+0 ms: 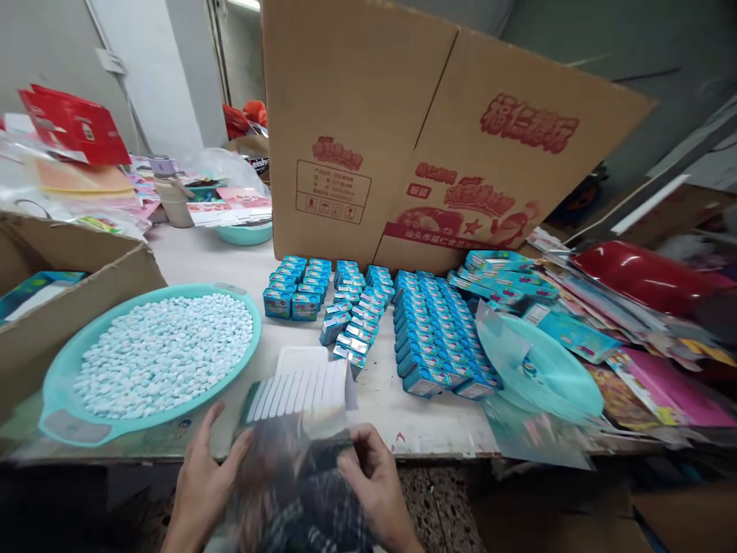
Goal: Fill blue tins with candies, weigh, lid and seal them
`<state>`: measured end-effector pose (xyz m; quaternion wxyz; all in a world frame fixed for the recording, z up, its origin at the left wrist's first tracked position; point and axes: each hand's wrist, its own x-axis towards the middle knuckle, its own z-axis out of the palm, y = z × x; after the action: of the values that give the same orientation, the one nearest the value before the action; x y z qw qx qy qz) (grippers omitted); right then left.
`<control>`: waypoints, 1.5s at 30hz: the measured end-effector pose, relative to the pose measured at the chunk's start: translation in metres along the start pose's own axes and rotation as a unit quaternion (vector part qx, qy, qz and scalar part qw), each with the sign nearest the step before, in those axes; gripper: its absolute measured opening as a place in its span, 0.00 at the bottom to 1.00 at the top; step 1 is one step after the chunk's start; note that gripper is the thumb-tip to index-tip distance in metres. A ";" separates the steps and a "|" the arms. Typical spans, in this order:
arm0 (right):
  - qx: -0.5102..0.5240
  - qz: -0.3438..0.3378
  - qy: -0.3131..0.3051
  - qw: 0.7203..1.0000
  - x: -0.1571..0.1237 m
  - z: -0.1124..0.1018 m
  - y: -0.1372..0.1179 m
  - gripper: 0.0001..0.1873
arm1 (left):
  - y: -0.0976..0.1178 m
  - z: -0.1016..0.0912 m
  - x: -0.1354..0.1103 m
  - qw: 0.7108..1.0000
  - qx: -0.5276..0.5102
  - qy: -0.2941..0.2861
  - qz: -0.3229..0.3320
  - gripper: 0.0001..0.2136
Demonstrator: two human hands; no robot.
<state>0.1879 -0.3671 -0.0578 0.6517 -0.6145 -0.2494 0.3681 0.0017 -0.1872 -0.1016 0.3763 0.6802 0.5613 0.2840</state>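
Observation:
Both my hands are low at the table's front edge, holding a clear plastic bag (291, 468) between them; it is blurred. My left hand (203, 480) grips its left side with thumb and fingers curled. My right hand (373, 480) pinches its right side. Just beyond the bag lies a fanned stack of flat white cards (302, 384) on the table. A teal basin (63, 418) full of small pale blue candies (164, 353) sits to the left. Rows of small blue boxes (429, 334) stand in the middle of the table.
A large brown carton (414, 130) stands open behind the boxes. Another carton (69, 284) is at the left. A teal dish (553, 369) under clear film, coloured packets (650, 384) and a red bag (639, 273) crowd the right. A cup (173, 200) and papers lie at the back left.

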 end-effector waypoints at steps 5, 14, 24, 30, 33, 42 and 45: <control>0.017 -0.046 0.086 0.995 -0.039 -0.037 -0.037 0.17 | 0.027 0.024 -0.002 0.981 -0.170 -0.092 0.009 0.41; 0.057 -0.098 0.239 0.964 -0.055 -0.099 -0.067 0.48 | 0.130 0.058 -0.025 0.828 -0.365 -0.421 -0.054 0.26; -0.004 -0.021 0.205 0.978 -0.054 -0.137 -0.043 0.36 | 0.134 0.060 -0.023 0.913 -0.225 -0.328 0.097 0.46; -0.007 -0.012 0.200 0.980 -0.049 -0.138 -0.040 0.37 | 0.132 0.046 -0.024 0.898 -0.222 -0.369 0.088 0.37; -0.041 -0.013 0.193 0.980 -0.053 -0.145 -0.039 0.37 | 0.138 0.043 -0.030 0.897 -0.277 -0.333 0.095 0.27; -0.187 -0.010 0.157 0.970 -0.072 -0.185 -0.039 0.28 | 0.153 0.056 -0.035 0.819 -0.392 -0.418 -0.013 0.28; -0.337 -0.058 0.192 0.920 -0.068 -0.190 -0.045 0.28 | 0.152 0.063 -0.035 0.834 -0.344 -0.432 0.000 0.17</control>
<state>0.3022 -0.5360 -0.0275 0.4617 -0.8412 -0.2635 0.0988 0.1293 -0.2469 -0.0094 0.7901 0.5606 0.2075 0.1359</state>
